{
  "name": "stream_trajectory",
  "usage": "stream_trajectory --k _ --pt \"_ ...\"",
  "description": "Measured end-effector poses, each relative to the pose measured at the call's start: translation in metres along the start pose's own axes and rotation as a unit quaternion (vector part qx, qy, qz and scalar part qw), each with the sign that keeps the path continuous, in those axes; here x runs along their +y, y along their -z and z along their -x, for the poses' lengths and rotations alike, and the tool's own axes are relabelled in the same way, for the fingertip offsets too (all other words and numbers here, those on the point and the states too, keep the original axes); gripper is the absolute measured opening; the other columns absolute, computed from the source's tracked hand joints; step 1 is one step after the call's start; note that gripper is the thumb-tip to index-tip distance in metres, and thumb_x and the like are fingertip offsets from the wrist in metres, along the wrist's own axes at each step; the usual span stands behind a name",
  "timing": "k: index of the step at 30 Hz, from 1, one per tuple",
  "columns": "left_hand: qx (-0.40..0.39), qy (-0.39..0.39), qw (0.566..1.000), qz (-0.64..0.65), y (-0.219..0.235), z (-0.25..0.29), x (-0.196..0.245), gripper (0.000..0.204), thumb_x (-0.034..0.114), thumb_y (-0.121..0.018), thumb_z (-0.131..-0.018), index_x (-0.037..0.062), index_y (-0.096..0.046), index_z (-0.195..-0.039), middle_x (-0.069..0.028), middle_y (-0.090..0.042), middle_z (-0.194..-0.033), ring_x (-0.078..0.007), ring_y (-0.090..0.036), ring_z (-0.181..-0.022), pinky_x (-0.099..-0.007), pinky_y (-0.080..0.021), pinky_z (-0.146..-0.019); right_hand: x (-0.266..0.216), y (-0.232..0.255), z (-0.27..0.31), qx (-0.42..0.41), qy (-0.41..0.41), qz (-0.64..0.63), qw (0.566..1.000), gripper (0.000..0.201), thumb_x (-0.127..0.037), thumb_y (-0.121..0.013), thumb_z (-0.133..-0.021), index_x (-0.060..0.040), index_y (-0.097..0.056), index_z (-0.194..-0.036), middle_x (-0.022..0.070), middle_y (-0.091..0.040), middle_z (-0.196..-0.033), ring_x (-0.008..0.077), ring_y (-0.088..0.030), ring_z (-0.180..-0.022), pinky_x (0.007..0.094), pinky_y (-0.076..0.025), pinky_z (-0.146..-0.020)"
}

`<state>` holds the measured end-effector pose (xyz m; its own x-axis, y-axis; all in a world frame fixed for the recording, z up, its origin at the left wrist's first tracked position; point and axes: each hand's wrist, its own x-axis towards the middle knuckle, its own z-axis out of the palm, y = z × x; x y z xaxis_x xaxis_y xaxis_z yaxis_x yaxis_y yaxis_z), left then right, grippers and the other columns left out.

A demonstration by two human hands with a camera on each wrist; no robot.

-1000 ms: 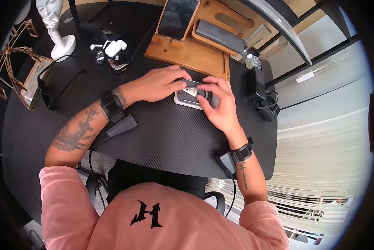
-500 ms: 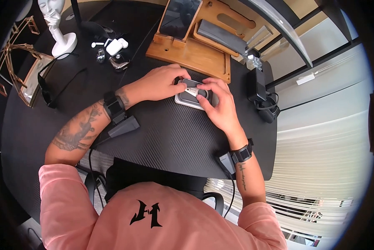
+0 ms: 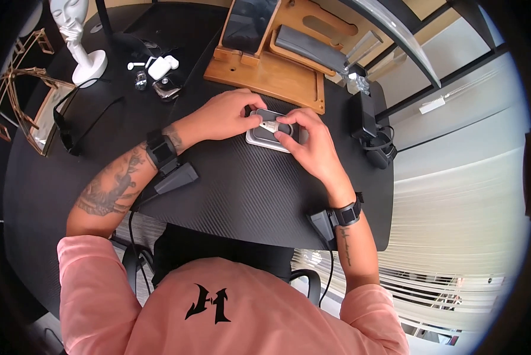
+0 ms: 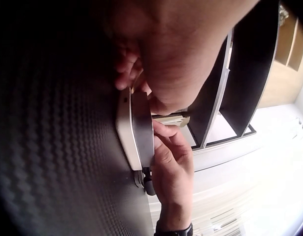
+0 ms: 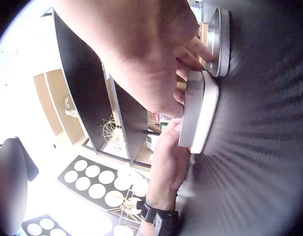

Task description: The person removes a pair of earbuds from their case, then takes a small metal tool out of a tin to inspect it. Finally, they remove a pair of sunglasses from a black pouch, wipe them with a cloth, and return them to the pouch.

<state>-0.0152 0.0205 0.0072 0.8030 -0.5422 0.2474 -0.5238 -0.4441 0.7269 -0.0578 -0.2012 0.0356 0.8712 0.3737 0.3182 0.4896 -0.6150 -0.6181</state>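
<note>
A shallow grey metal tin [image 3: 258,135] sits on top of a white slab [image 4: 126,130] on the black desk. Inside the tin lies a white cable with a pale connector [image 3: 269,126], part of its loop showing by the right fingers. My left hand [image 3: 233,116] holds the tin's left end, thumb beside the connector's tip. From the other side, my right hand [image 3: 312,142] pinches the cable at the connector's back end between thumb and index finger. In the right wrist view, a separate round-edged metal lid [image 5: 218,44] stands near the right fingertips.
Behind the tin is a wooden stand [image 3: 265,80] holding a phone [image 3: 250,26]. Earbuds with their white case [image 3: 160,69], sunglasses [image 3: 70,139] and a white figurine [image 3: 89,64] are at the left. A black device with a cable [image 3: 365,121] stands at the right edge.
Both hands stay at the tin. The right thumb and index finger have shifted slightly left along the connector, and the head view has moved a little.
</note>
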Motion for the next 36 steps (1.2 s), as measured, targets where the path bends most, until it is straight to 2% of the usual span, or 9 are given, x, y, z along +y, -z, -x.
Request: stream_trajectory --k 3,8,12,17,19,25,36 --pt "0.001 0.007 1.0 0.01 -0.003 0.0 0.0 0.026 0.02 -0.061 -0.085 0.0046 -0.062 -0.105 -0.0078 -0.056 -0.09 -0.0162 -0.054 -0.07 -0.0287 -0.044 -0.064 -0.004 0.001 -0.001 -0.018 -0.024 -0.007 1.0 0.025 -0.012 -0.072 -0.075 -0.0035 -0.064 -0.097 0.0119 -0.059 -0.097 0.0298 -0.059 -0.093 0.0361 -0.047 -0.083" --pt "0.012 -0.007 1.0 0.003 -0.002 0.002 -0.003 0.025 0.021 -0.06 -0.086 0.0053 -0.062 -0.105 -0.0081 -0.056 -0.091 -0.017 -0.054 -0.071 -0.0296 -0.044 -0.065 0.001 -0.005 0.0 0.017 0.044 -0.013 0.999 0.027 -0.012 -0.072 -0.075 -0.0037 -0.062 -0.099 0.0117 -0.059 -0.099 0.0303 -0.06 -0.093 0.0365 -0.047 -0.081" --pt "0.008 0.002 1.0 -0.002 -0.003 0.001 -0.001 0.024 0.022 -0.06 -0.086 0.0059 -0.062 -0.105 -0.0081 -0.056 -0.092 -0.0173 -0.055 -0.073 -0.0304 -0.043 -0.066 0.005 -0.003 0.0 0.01 0.043 -0.015 0.999 0.028 -0.011 -0.072 -0.074 -0.0035 -0.06 -0.097 0.0116 -0.059 -0.099 0.0301 -0.06 -0.092 0.0364 -0.048 -0.081" --pt "0.007 0.008 1.0 0.002 -0.001 0.001 -0.001 0.024 0.022 -0.059 -0.087 0.0059 -0.062 -0.105 -0.008 -0.056 -0.093 -0.0179 -0.055 -0.074 -0.0303 -0.043 -0.066 0.004 -0.004 -0.002 0.011 -0.006 -0.041 0.999 0.026 -0.009 -0.071 -0.071 -0.0037 -0.059 -0.094 0.0111 -0.059 -0.097 0.0284 -0.06 -0.092 0.0348 -0.047 -0.081" --pt "0.006 -0.013 1.0 -0.004 -0.002 0.001 -0.002 0.024 0.022 -0.059 -0.087 0.0059 -0.062 -0.105 -0.0079 -0.056 -0.093 -0.0185 -0.055 -0.076 -0.0301 -0.043 -0.066 0.006 -0.006 -0.002 0.011 0.003 -0.041 0.999 0.026 -0.008 -0.071 -0.071 -0.0038 -0.059 -0.094 0.0109 -0.059 -0.097 0.0281 -0.06 -0.093 0.0345 -0.047 -0.081" --pt "0.015 0.001 1.0 0.014 -0.003 0.001 -0.002 0.023 0.02 -0.057 -0.088 0.0045 -0.062 -0.104 -0.0087 -0.057 -0.092 -0.0199 -0.056 -0.081 -0.0312 -0.044 -0.07 0.01 -0.003 -0.001 0.009 0.02 -0.062 0.998 0.027 -0.006 -0.071 -0.069 -0.0035 -0.061 -0.094 0.0101 -0.06 -0.099 0.026 -0.06 -0.093 0.033 -0.047 -0.083" --pt "0.0 -0.018 1.0 -0.005 -0.002 0.002 -0.003 0.022 0.02 -0.056 -0.089 0.0038 -0.062 -0.102 -0.0085 -0.057 -0.091 -0.0212 -0.057 -0.082 -0.0318 -0.045 -0.071 0.012 0.003 0.0 -0.03 0.039 -0.084 0.995 0.029 -0.005 -0.073 -0.069 -0.0037 -0.066 -0.096 0.0092 -0.06 -0.103 0.0232 -0.059 -0.097 0.0317 -0.046 -0.086"
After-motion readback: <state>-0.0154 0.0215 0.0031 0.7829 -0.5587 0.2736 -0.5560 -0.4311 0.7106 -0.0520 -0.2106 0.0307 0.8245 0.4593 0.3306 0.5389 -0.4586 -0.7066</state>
